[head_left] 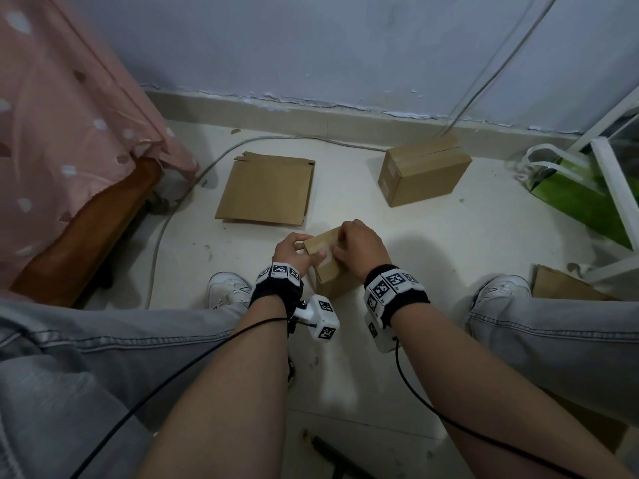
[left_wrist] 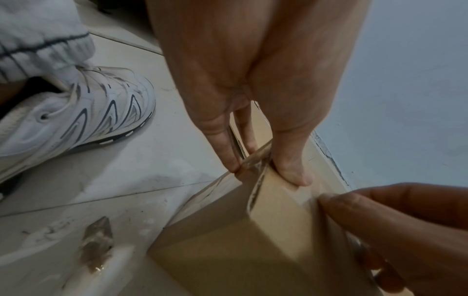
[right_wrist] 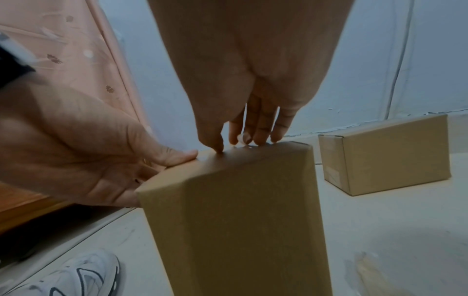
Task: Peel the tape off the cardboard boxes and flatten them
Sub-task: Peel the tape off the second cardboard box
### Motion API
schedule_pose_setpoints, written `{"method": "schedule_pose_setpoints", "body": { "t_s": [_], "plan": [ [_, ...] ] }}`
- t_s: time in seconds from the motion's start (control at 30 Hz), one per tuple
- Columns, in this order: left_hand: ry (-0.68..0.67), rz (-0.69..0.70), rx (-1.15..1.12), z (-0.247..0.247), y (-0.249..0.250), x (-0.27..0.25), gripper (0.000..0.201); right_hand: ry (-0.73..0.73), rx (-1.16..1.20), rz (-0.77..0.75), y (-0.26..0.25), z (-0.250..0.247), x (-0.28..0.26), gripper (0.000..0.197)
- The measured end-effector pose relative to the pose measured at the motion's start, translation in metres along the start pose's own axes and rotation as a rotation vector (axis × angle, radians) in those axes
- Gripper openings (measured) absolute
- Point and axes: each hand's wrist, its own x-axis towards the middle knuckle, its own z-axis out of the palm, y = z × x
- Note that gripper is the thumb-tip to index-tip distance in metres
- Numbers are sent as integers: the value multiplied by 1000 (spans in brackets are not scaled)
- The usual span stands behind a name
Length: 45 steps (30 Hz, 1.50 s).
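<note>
pale floor tiles (head_left: 449, 236) are seen under a small box (head_left: 328, 267), held upright between the feet by the left hand (head_left: 294, 252); clear tape (left_wrist: 255, 158) is pinched by the right hand (head_left: 359, 243) at its top edge. thin tape could be torn if jerked.

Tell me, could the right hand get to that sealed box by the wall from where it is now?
Probably yes, though not at once. The floor between the right hand and the sealed box is bare, but the hand is busy at the tape on the small box.
</note>
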Motion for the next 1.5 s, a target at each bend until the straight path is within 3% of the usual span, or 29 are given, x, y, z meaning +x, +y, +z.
{"method": "schedule_pose_setpoints", "body": {
  "t_s": [0.43, 0.6, 0.77, 0.97, 1.13, 1.27, 1.5],
  "plan": [
    [-5, -7, -14, 0, 0, -1, 36, 5, -9, 72, -5, 3, 6, 18],
    [-14, -15, -30, 1, 1, 0, 37, -15, 79, 2, 6, -2, -1, 17],
    [3, -7, -25, 3, 0, -1, 37, 20, -10, -39, 6, 9, -4, 24],
    [9, 9, -14, 2, -2, 2, 36, 45, -132, -143, -2, 12, -8, 15],
    [-2, 7, -5, 1, -1, 2, 36, -21, -249, -194, -10, 9, -13, 30],
    [-10, 8, -19, 2, -4, 1, 37, -30, -359, -125, -8, 19, -13, 40],
    [-21, 2, -62, 4, -7, 1, 40, 48, -309, -4, -9, 21, -9, 32]
  ]
}}
